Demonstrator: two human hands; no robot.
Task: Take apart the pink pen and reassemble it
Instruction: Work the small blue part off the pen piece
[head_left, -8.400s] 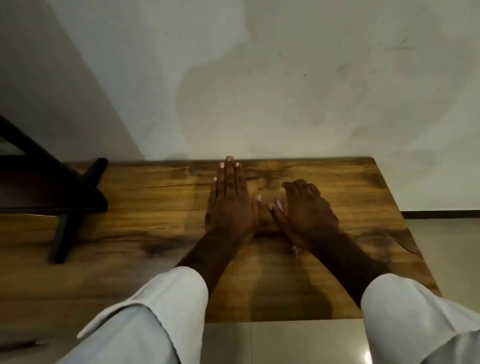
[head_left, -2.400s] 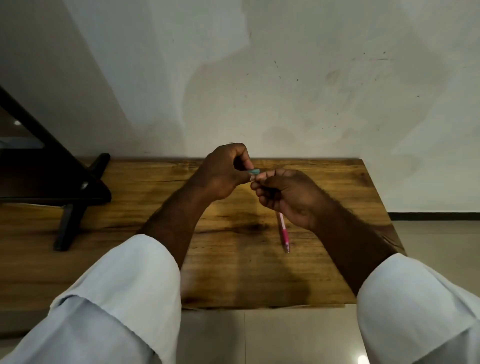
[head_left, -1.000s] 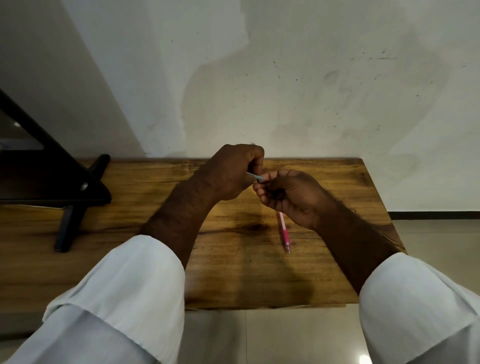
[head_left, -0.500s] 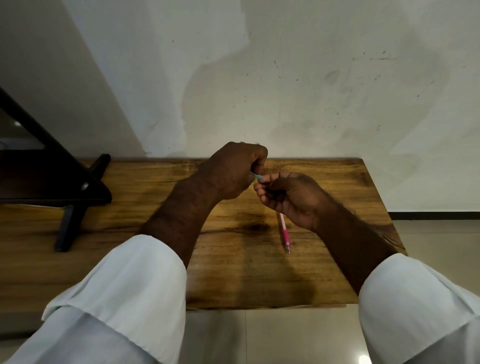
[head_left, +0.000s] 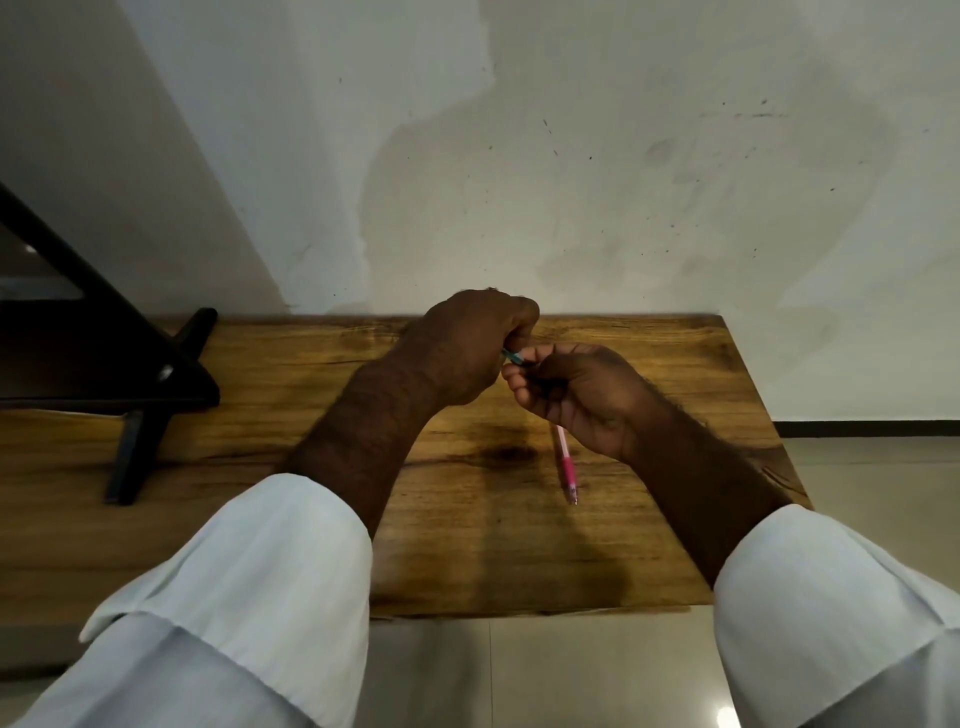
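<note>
Wooden table (head_left: 649, 364) backs a pink pen (head_left: 565, 462): pale barrel, darker grip.

The wooden desk (head_left: 493, 551) stands with its far edge against the wall, its grain running left to right, with a dark stain (head_left: 501, 453) near the middle. The pink pen (head_left: 565, 464) lies on the bare wood just right of that stain, tip toward the near edge and slightly angled, its far end out of sight beneath the right hand (head_left: 582, 397). On the desk's left part rests a black stand (head_left: 156, 387), one leg slanting toward the near edge.
</note>
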